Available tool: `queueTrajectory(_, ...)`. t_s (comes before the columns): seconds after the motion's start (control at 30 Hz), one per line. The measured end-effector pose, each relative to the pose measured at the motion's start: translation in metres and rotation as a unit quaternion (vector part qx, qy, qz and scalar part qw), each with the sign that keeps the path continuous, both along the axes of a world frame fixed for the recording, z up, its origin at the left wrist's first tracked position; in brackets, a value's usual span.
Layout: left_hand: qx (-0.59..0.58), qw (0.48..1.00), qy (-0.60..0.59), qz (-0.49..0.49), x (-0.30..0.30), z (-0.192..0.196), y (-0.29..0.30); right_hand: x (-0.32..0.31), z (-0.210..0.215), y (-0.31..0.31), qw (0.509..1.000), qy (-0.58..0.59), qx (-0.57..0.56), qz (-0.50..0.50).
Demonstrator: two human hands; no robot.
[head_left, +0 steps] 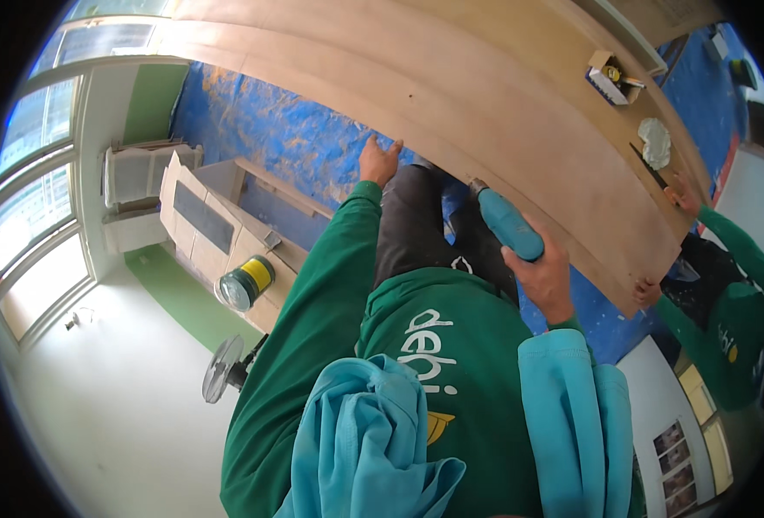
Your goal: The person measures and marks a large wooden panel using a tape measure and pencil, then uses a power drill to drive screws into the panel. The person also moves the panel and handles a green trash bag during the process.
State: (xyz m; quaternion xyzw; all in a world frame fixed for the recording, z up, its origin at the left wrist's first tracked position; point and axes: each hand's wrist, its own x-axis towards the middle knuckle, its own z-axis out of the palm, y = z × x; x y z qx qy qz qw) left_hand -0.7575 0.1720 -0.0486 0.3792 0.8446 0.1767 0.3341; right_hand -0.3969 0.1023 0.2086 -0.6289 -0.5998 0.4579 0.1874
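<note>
A long, pale wooden panel point(485, 129) stretches across in front of me, its near edge close to my body. At that edge is my left hand point(380, 161), thumb and fingers apart, fingertips against or just beside the wood. My right hand point(544, 276) is closed around a teal power tool point(510, 223) with a rounded body. The tool's short metal tip points at the panel's near edge; whether it touches the wood I cannot tell. My palm hides the tool's grip.
At the right, a co-worker in a green top has one hand point(645, 292) at the panel's end and another point(683, 195) on the board. A small open box point(613, 79) and a crumpled white piece point(655, 143) lie there. Blue sheeting point(261, 121) covers the floor; a green-yellow tub point(246, 282) stands left.
</note>
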Motion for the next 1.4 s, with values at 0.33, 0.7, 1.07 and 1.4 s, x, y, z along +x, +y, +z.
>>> queueTrajectory(0.33,0.062,0.96,-0.122,-0.245,-0.033,0.0,0.107,-0.107,-0.01,0.066,0.998,-0.023,0.038,-0.049)
queueTrajectory(0.7,-0.291,0.672,-0.597,0.327,-0.013,-0.05,0.184,-0.215,-0.033,0.115,0.983,-0.071,-0.007,-0.169)
queueTrajectory(1.07,-0.321,0.605,-0.606,0.405,-0.02,-0.051,0.191,-0.227,-0.058,0.148,0.983,-0.084,-0.05,-0.153)
queueTrajectory(1.4,-0.333,0.599,-0.607,0.403,-0.021,-0.049,0.192,-0.226,-0.052,0.16,0.983,-0.115,-0.074,-0.124)
